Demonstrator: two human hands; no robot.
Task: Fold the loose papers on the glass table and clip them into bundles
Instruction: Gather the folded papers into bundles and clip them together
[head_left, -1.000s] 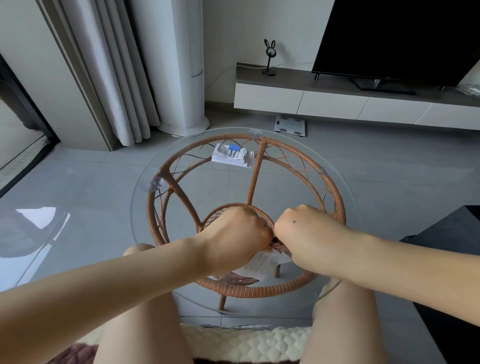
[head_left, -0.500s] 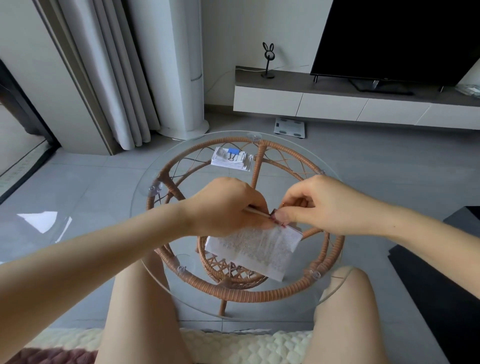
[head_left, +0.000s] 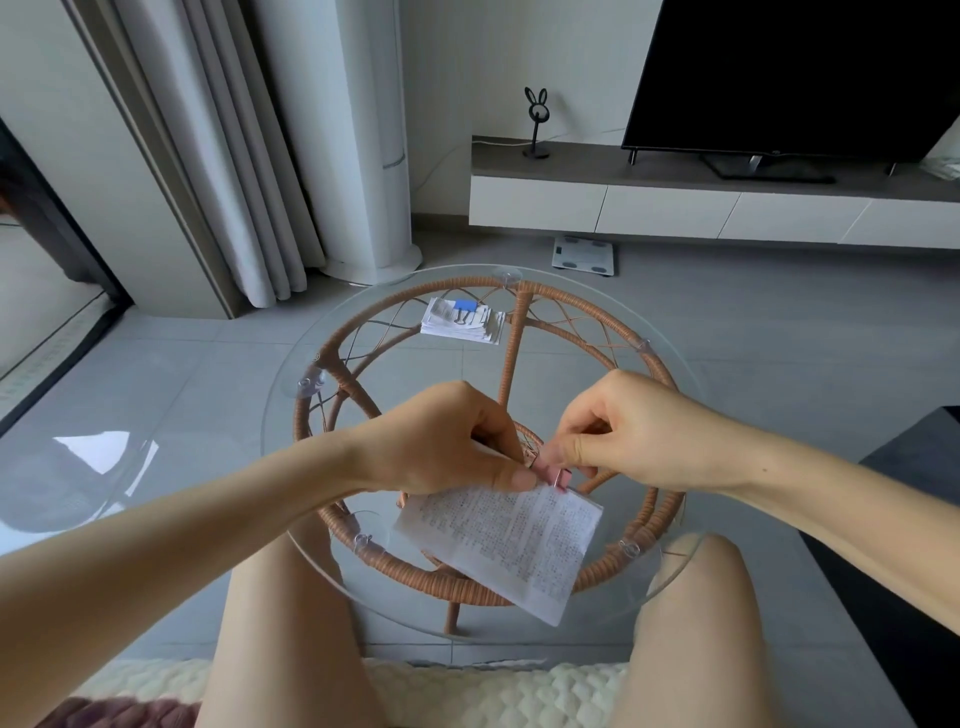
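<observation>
Folded papers (head_left: 506, 543) hung slanting down-right (over the desk (head_left: 280, 415)) beneath the left hand (head_left: 447, 441), which pinched their top edge; the right hand (head_left: 628, 431), nearer the pink clip (head_left: 560, 475), apparently gripped it.

A low white media cabinet (head_left: 675, 208) with a grey top runs along the white wall (head_left: 467, 62). On it stands a black television (head_left: 789, 78), and at its left end a black rabbit-eared ornament (head_left: 536, 122). A white bathroom scale (head_left: 583, 254) lies on the grey tiled floor (head_left: 779, 364) just before the cabinet. Left of the cabinet stand a white tower air conditioner (head_left: 353, 156), pale pleated curtains (head_left: 234, 156) and, farthest left, a dark-framed glass door (head_left: 47, 234) bright with daylight.
</observation>
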